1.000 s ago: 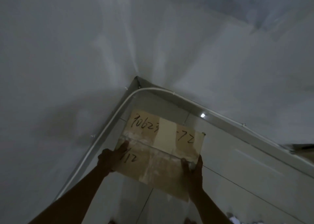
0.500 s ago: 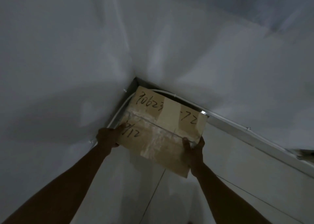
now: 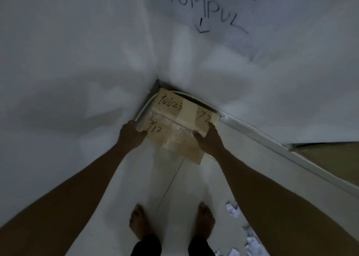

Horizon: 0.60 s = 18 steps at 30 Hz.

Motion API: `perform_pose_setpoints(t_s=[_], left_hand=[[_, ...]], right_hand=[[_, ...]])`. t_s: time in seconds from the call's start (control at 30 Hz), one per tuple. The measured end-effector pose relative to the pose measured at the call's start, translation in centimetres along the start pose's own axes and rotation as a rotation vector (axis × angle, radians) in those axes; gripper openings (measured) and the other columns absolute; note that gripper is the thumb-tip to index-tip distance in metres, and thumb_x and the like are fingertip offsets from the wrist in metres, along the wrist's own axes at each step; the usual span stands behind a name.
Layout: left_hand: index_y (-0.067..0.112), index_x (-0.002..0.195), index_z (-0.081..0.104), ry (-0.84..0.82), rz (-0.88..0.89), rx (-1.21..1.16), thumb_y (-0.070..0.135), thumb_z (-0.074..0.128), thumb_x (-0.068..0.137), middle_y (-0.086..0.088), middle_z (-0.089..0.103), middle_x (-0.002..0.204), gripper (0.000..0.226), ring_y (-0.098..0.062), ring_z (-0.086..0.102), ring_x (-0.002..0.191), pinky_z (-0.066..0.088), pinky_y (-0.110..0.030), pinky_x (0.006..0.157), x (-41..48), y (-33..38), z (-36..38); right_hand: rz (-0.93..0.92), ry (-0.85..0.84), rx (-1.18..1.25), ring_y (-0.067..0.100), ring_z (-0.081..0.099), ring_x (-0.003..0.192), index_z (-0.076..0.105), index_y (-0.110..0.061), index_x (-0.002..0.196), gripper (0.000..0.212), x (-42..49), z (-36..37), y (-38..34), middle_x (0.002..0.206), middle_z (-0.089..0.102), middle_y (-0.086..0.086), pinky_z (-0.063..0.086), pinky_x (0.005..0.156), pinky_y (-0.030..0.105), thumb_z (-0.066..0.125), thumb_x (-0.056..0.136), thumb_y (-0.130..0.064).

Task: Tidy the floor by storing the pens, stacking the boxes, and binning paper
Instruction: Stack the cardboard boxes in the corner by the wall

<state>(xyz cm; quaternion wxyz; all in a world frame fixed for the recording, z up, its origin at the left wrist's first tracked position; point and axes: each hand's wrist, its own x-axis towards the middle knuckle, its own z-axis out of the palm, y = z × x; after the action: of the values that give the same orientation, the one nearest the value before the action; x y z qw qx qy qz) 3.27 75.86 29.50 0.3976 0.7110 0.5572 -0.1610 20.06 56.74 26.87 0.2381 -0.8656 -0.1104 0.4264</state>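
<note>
Dim, soft, grainy; wide-angle warped edges.

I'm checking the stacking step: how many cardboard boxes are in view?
1: the cardboard box in the wall corner, gripped by the left hand and right hand. A brown surface at the right edge is unclear; others may be hidden.

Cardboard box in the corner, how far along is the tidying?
Nothing looks finished. In hand: left hand and right hand grip the cardboard box at the wall corner. Still to do: crumpled paper lies on the floor by the right foot. No pens or bin in view.
</note>
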Motion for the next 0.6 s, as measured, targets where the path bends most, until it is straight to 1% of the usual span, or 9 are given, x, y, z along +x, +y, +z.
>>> perform_pose_setpoints(t_s=[0.03, 0.1, 0.2, 0.27, 0.37, 0.43, 0.53, 0.6], left_hand=[[0.002, 0.141, 0.034, -0.005, 0.011, 0.008, 0.029, 0.065, 0.086, -0.021, 0.041, 0.142, 0.068, -0.035, 0.042, 0.129, 0.035, -0.034, 0.105, -1.5, 0.5, -0.8], [0.002, 0.141, 0.034, -0.011, 0.048, 0.020, 0.027, 0.064, 0.087, -0.020, 0.039, 0.144, 0.067, -0.033, 0.040, 0.131, 0.034, -0.032, 0.105, -5.4, 2.1, -3.0], [0.005, 0.142, 0.033, -0.018, 0.086, 0.002, 0.026, 0.064, 0.087, -0.017, 0.039, 0.146, 0.067, -0.031, 0.039, 0.132, 0.032, -0.030, 0.106, -10.7, 4.7, -6.4], [0.006, 0.142, 0.033, -0.020, 0.115, 0.012, 0.027, 0.063, 0.087, -0.017, 0.039, 0.145, 0.067, -0.031, 0.040, 0.132, 0.033, -0.031, 0.106, -14.4, 6.6, -9.1], [0.005, 0.141, 0.035, -0.003, 0.163, 0.039, 0.026, 0.062, 0.087, -0.020, 0.041, 0.142, 0.064, -0.033, 0.041, 0.130, 0.035, -0.034, 0.105, -20.1, 9.3, -13.2], [0.005, 0.141, 0.034, -0.006, 0.183, 0.037, 0.028, 0.062, 0.087, -0.020, 0.040, 0.143, 0.066, -0.033, 0.040, 0.131, 0.033, -0.034, 0.107, -24.4, 10.7, -15.7], [0.007, 0.143, 0.031, -0.017, 0.208, 0.023, 0.039, 0.062, 0.081, -0.017, 0.037, 0.147, 0.076, -0.031, 0.036, 0.135, 0.029, -0.034, 0.111, -29.7, 12.1, -18.7], [0.008, 0.143, 0.030, -0.006, 0.238, 0.028, 0.040, 0.060, 0.082, -0.016, 0.035, 0.148, 0.076, -0.030, 0.033, 0.136, 0.027, -0.034, 0.112, -33.1, 12.7, -20.4]], right_hand=[[-0.036, -0.026, -0.051, 0.031, 0.032, 0.139, 0.012, -0.009, 0.151, 0.087, -1.3, -0.6, -1.0, 0.155, 0.026, 0.012, 0.034, 0.110, 0.043, 0.056, 0.089, -0.051], [-0.092, -0.068, -0.146, 0.031, 0.032, 0.139, 0.013, -0.010, 0.150, 0.083, -5.0, -2.7, -3.4, 0.155, 0.026, 0.011, 0.033, 0.110, 0.042, 0.053, 0.090, -0.051], [-0.166, -0.093, -0.254, 0.032, 0.035, 0.137, 0.014, -0.012, 0.150, 0.079, -10.3, -5.6, -6.7, 0.154, 0.028, 0.011, 0.035, 0.109, 0.044, 0.051, 0.091, -0.051], [-0.207, -0.111, -0.318, 0.031, 0.031, 0.139, 0.012, -0.013, 0.151, 0.079, -14.1, -7.9, -9.0, 0.157, 0.022, 0.008, 0.033, 0.111, 0.045, 0.050, 0.092, -0.051], [-0.265, -0.130, -0.369, 0.028, 0.027, 0.141, 0.011, -0.013, 0.151, 0.080, -19.8, -11.2, -12.1, 0.158, 0.019, 0.007, 0.031, 0.112, 0.047, 0.049, 0.092, -0.051], [-0.299, -0.123, -0.401, 0.030, 0.029, 0.140, 0.012, -0.013, 0.150, 0.079, -24.0, -13.5, -14.1, 0.156, 0.022, 0.009, 0.032, 0.111, 0.048, 0.050, 0.091, -0.051], [-0.356, -0.089, -0.400, 0.032, 0.035, 0.136, 0.018, -0.013, 0.148, 0.075, -29.2, -16.1, -16.3, 0.152, 0.029, 0.011, 0.037, 0.107, 0.048, 0.052, 0.091, -0.049], [-0.388, -0.063, -0.393, 0.031, 0.036, 0.136, 0.018, -0.012, 0.148, 0.075, -32.5, -17.6, -17.5, 0.152, 0.029, 0.010, 0.038, 0.106, 0.049, 0.052, 0.091, -0.047]])
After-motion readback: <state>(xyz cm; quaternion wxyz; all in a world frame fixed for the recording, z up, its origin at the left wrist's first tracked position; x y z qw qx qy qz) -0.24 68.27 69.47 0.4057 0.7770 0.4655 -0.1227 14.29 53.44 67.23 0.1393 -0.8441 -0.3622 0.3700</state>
